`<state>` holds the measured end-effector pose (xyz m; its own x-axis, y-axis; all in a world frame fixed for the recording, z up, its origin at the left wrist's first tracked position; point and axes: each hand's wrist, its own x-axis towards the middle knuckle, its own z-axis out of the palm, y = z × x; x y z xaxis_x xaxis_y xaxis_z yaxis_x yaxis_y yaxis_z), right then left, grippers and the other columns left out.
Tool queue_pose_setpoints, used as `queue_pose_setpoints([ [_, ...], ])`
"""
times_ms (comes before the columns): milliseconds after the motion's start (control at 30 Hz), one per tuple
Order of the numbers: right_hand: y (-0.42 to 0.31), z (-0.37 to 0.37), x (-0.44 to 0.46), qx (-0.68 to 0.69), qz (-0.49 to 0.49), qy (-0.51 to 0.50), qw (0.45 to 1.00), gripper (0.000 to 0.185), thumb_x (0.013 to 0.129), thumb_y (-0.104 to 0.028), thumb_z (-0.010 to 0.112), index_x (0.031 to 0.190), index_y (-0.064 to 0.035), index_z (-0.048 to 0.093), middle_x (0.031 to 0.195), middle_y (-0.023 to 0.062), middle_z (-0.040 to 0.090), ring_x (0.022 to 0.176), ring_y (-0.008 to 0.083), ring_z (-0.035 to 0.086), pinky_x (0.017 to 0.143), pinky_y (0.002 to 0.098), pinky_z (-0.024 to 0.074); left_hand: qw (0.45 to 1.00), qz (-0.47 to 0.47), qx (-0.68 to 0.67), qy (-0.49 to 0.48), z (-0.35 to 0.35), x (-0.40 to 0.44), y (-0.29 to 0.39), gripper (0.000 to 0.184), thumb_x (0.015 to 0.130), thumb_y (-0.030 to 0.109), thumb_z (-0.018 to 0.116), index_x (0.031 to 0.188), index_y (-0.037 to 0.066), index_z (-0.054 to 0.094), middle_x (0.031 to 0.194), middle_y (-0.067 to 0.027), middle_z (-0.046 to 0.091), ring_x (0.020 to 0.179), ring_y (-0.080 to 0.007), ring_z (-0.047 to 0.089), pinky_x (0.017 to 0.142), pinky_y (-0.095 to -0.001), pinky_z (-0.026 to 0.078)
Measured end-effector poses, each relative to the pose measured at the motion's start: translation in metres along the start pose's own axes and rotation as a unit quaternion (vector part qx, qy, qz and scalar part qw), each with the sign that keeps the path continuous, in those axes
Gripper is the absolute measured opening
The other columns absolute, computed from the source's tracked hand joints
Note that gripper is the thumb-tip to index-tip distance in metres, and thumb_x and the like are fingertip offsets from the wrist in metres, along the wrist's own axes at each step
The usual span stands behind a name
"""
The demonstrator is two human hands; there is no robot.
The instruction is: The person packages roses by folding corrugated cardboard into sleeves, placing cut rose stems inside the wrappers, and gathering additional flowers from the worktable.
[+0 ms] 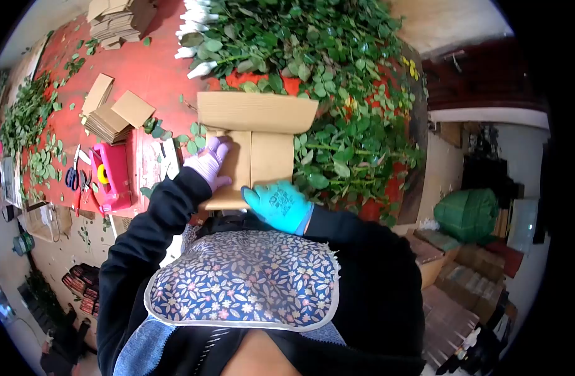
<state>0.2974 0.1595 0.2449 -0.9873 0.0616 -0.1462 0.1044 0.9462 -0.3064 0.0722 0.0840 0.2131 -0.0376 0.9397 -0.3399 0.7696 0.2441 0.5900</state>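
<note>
A creased sheet of brown corrugated cardboard (272, 150) lies before me, its far flap (256, 111) raised and its near edge folded. My left hand (207, 164), in a purple glove, rests on the sheet's left side, fingers spread and thumb apart. At the near edge is my right hand (279, 205) in a teal glove, its fingers curled over the cardboard and partly hidden. Leafy rose stems (344, 150) lie right beside the sheet. Beyond it is a heap of stems (300, 50), with white-sleeved heads (200, 69) at its left end.
Folded cardboard pieces (109, 119) sit left on the red table (165, 69), with another stack (121, 22) at the back. Nearer are a pink container (115, 178), scissors (73, 175) and red-handled pruners (85, 188). A green bundle (466, 215) and cartons (469, 282) stand at right.
</note>
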Motion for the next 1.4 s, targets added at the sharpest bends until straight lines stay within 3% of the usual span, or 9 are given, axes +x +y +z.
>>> queue_pose_setpoints([
  [133,0.024,-0.056,0.005,0.223,-0.014,-0.074,0.972,0.058,0.093,-0.054,0.056,0.122,-0.0032,0.06,0.101,0.0179,0.068,0.088,0.0363,0.067,0.08,0.0451,0.0523,0.999,0.026,-0.021,0.025,0.005,-0.003,-0.006,0.078,0.07,0.021,0.082,0.136,0.007,0.043,0.14,-0.0158,0.043,0.122,-0.0385,0.052,0.1,-0.044,0.045],
  [167,0.032,-0.101,0.023,0.251,0.012,-0.174,0.952,0.048,0.094,-0.044,0.059,0.12,-0.0039,0.063,0.104,0.0194,0.069,0.092,0.0349,0.068,0.082,0.0435,0.0537,0.999,0.024,-0.032,0.021,0.003,-0.004,-0.003,0.078,0.07,0.021,0.081,0.136,0.006,0.044,0.141,-0.016,0.043,0.122,-0.0388,0.051,0.101,-0.044,0.045],
  [233,0.066,-0.129,0.041,0.338,0.066,-0.021,0.939,0.035,0.094,-0.03,0.064,0.118,-0.0046,0.065,0.097,0.0196,0.07,0.088,0.0347,0.068,0.079,0.0425,0.0546,0.998,0.018,-0.056,0.012,-0.001,-0.004,-0.001,0.077,0.069,0.02,0.081,0.136,0.006,0.044,0.143,-0.0164,0.042,0.121,-0.0393,0.053,0.1,-0.0437,0.046],
  [367,0.172,-0.154,0.117,0.049,0.068,0.218,0.972,0.031,0.086,-0.012,0.067,0.116,-0.0055,0.065,0.097,0.0149,0.07,0.09,0.0343,0.067,0.08,0.0416,0.0532,0.998,0.023,-0.047,0.029,0.002,-0.004,-0.002,0.078,0.069,0.021,0.081,0.137,0.007,0.044,0.144,-0.0146,0.042,0.119,-0.0354,0.056,0.097,-0.0425,0.049],
  [567,0.295,-0.012,0.178,-0.244,0.098,0.061,0.963,0.04,0.087,-0.021,0.058,0.126,-0.0096,0.056,0.115,0.0089,0.063,0.113,0.0312,0.056,0.092,0.0469,0.0434,0.999,-0.005,-0.042,-0.016,-0.007,-0.005,0.004,0.081,0.07,0.024,0.081,0.139,0.009,0.042,0.143,-0.0149,0.043,0.12,-0.0365,0.055,0.097,-0.0428,0.048],
  [833,0.268,-0.041,0.148,-0.196,0.096,0.007,0.976,0.031,0.086,-0.016,0.057,0.117,-0.0165,0.063,0.098,0.0058,0.066,0.095,0.0261,0.063,0.083,0.0439,0.0453,0.995,0.005,-0.097,-0.016,-0.02,-0.001,0.011,0.078,0.067,0.022,0.083,0.134,0.009,0.046,0.14,-0.0155,0.044,0.119,-0.0376,0.055,0.097,-0.0433,0.048],
  [1300,0.098,-0.165,0.102,-0.221,-0.054,0.216,0.949,0.031,0.083,-0.022,0.056,0.112,-0.0172,0.063,0.09,0.0003,0.057,0.074,0.0175,0.059,0.063,0.0381,0.0427,0.999,0.031,0.037,0.024,0.0,-0.009,0.004,0.074,0.07,0.03,0.081,0.134,0.013,0.048,0.123,-0.0191,0.051,0.103,-0.0417,0.059,0.088,-0.0469,0.05],
  [1367,0.087,-0.18,0.09,-0.137,-0.044,0.228,0.963,0.028,0.075,-0.023,0.062,0.103,-0.0203,0.065,0.084,-0.0026,0.051,0.07,0.0157,0.056,0.06,0.0357,0.0428,0.987,0.104,0.016,0.122,-0.002,-0.01,0.004,0.068,0.073,0.035,0.08,0.131,0.01,0.054,0.123,-0.0214,0.054,0.106,-0.0428,0.057,0.095,-0.0505,0.045],
  [1400,0.083,-0.182,0.08,-0.129,-0.034,0.189,0.973,0.03,0.071,-0.021,0.065,0.101,-0.0178,0.064,0.086,-0.0012,0.055,0.07,0.0184,0.058,0.059,0.0375,0.0441,0.98,0.034,-0.178,0.083,0.017,-0.011,-0.009,0.066,0.076,0.036,0.077,0.131,0.008,0.053,0.123,-0.0219,0.055,0.106,-0.0429,0.057,0.094,-0.0495,0.045],
])
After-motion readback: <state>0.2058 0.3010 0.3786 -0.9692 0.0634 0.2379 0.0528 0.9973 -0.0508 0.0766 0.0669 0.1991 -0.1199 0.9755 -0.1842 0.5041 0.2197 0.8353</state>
